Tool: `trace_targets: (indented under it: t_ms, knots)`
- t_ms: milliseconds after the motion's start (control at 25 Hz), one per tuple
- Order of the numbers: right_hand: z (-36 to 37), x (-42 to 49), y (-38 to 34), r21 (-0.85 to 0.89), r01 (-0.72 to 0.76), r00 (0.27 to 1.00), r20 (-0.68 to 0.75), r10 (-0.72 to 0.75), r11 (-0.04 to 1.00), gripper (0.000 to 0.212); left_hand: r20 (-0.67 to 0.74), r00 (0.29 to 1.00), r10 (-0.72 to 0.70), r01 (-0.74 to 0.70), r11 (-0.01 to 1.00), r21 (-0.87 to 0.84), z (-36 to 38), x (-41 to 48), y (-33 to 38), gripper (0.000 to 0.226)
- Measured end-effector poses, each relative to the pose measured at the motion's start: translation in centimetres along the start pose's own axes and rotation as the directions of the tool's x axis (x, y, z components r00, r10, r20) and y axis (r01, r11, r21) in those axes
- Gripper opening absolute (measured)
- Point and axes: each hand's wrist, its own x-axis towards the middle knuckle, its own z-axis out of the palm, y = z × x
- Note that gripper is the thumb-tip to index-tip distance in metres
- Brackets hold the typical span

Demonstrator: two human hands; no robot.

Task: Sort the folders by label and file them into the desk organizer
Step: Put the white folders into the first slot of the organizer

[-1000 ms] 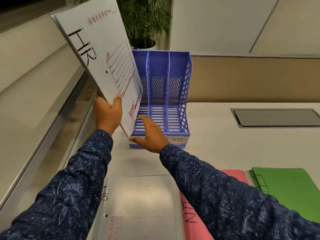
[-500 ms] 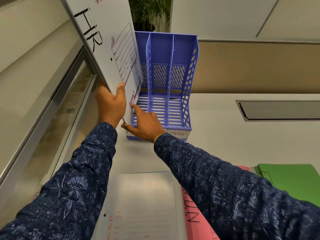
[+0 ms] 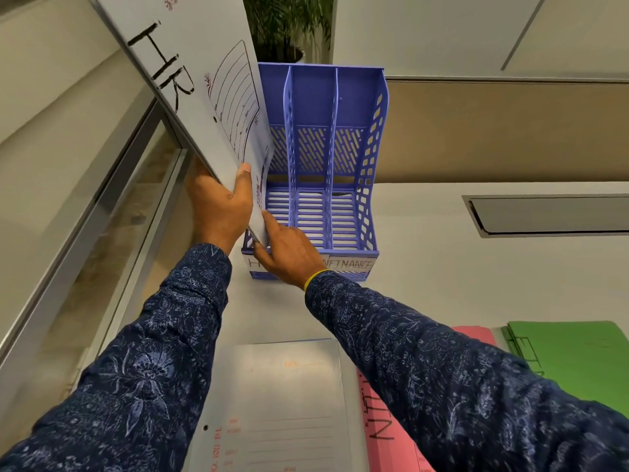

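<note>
A blue three-slot desk organizer (image 3: 354,158) stands at the back of the white desk, with paper labels on its front lip. My left hand (image 3: 219,207) grips the lower edge of a white folder (image 3: 190,73) marked "HR", held upright and tilted, its lower corner at the organizer's left slot. My right hand (image 3: 289,252) rests on the organizer's front lip and pinches the folder's bottom corner between thumb and forefinger. Flat on the desk near me lie another white folder (image 3: 282,403), a pink folder (image 3: 384,420) and a green folder (image 3: 578,362).
A glass partition with a metal frame (image 3: 102,212) runs along the left. A grey cable hatch (image 3: 551,214) is set into the desk at the right. A potted plant (image 3: 289,25) stands behind the organizer, beside a beige divider panel (image 3: 510,131).
The HR folder has moved lower and closer to the organizer's left slot. My right hand has slid left onto the folder's bottom corner.
</note>
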Motion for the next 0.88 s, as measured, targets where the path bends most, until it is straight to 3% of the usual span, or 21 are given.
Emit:
trace_targets:
  t_ms: [200,360,520,640,760,880]
  knots:
    - [0.0,0.0,0.1,0.023,-0.05,0.999,0.014,0.05,0.998,0.051,0.054,0.999,0.007,-0.012,0.997,0.08,0.2,-0.2,-0.3,0.011]
    - [-0.1,0.0,0.2,0.021,-0.073,0.997,0.036,0.072,0.997,0.049,0.093,0.996,0.015,-0.028,0.99,0.136,0.1,-0.3,-0.9,0.043]
    - [-0.1,-0.2,0.2,0.006,-0.068,0.997,0.039,0.068,0.998,0.059,0.106,0.994,-0.023,0.006,0.988,0.152,-0.4,-1.4,-1.3,0.029]
    - [-0.1,-0.4,0.3,-0.017,-0.055,0.997,0.046,0.056,0.998,0.06,0.106,0.987,-0.122,0.101,0.977,0.185,-0.6,-2.0,-2.2,0.019]
    - [-0.3,-0.5,0.3,-0.013,-0.039,0.998,0.052,0.04,0.999,0.064,0.152,0.954,-0.257,0.208,0.938,0.277,-0.4,-2.6,-3.4,0.038]
    - [-0.4,-0.7,0.3,-0.011,-0.034,0.998,0.048,0.035,0.999,0.064,0.152,0.947,-0.282,0.229,0.928,0.294,-0.1,-3.0,-3.4,0.035]
